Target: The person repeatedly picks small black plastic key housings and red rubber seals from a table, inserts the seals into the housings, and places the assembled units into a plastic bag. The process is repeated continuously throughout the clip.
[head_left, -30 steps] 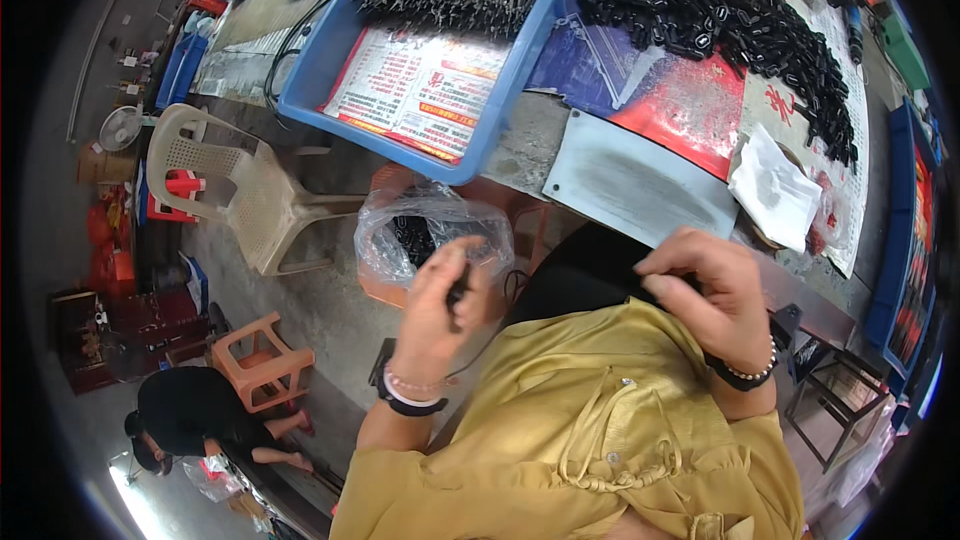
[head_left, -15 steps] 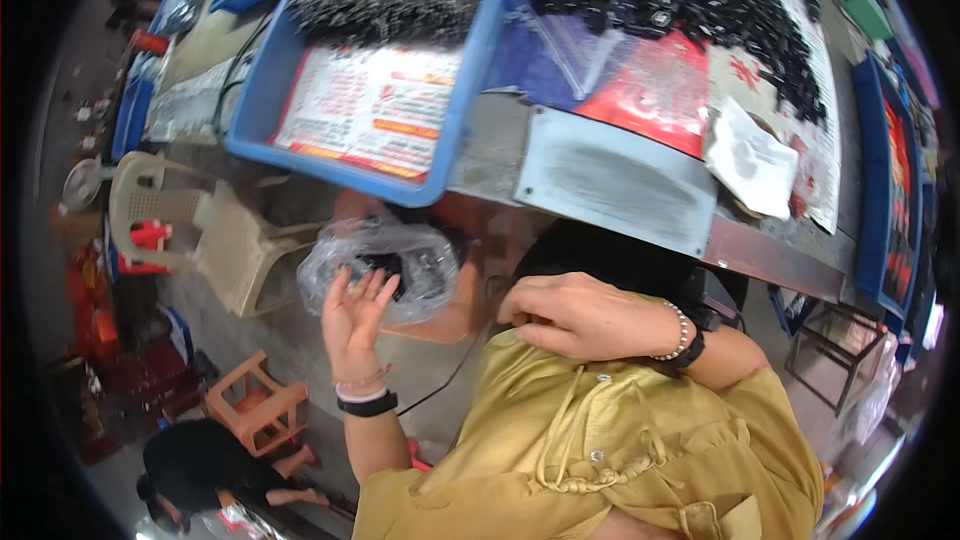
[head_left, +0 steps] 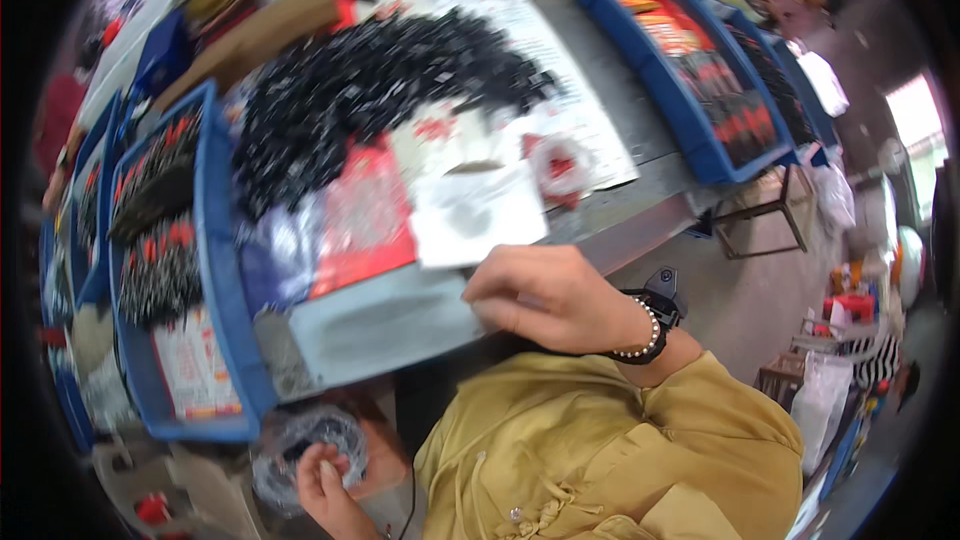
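Right hand: the person's right hand (head_left: 545, 295) is over the front right corner of a pale blue-grey board (head_left: 390, 325), palm down, fingers curled in and thumb drawn close; whether anything is pinched between them I cannot tell.
Left hand: the left hand (head_left: 325, 488), blurred, is low at the mouth of a clear plastic bag (head_left: 275, 470), fingers partly bent; I cannot tell if they hold something.
Black pieces: small black pieces (head_left: 370, 90) lie heaped across the table beyond the board, their near edge bordering a red sheet (head_left: 365, 265).
White paper: a white sheet (head_left: 480, 225) overlaps the board's far edge, just beyond the right hand.
Left border: a blue tray (head_left: 235, 320) of black-and-red items walls off that side, its near end close to the bag.
Right side: a strip of grey tabletop (head_left: 650, 180) runs between the papers and a second blue tray (head_left: 650, 75).
Front edge: the board's near edge faces the person's yellow top (head_left: 560, 430); floor (head_left: 720, 305) shows between the right forearm and a metal-framed stool (head_left: 770, 208).
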The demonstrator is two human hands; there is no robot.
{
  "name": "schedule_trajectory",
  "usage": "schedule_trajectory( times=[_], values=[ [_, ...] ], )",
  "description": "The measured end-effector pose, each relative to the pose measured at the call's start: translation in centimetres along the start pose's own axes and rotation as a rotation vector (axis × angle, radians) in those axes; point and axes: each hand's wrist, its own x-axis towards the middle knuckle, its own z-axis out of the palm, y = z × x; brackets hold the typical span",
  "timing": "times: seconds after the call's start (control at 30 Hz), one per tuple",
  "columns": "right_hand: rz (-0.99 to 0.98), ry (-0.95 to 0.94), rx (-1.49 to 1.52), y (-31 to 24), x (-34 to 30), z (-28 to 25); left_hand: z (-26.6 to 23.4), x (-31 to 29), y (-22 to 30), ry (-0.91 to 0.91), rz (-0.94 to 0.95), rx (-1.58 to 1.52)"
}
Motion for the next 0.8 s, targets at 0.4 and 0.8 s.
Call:
schedule_trajectory(
  times=[0.4,0.8],
  values=[
    [0.122,0.587,-0.330,2.7,-4.8,-10.7,12.9,-0.2,6.6,-0.911,0.553,0.328],
    [0.034,0.248,-0.539,5.9,-1.0,-11.1,15.7,-1.0,7.6,-0.973,0.633,0.431]
  ],
)
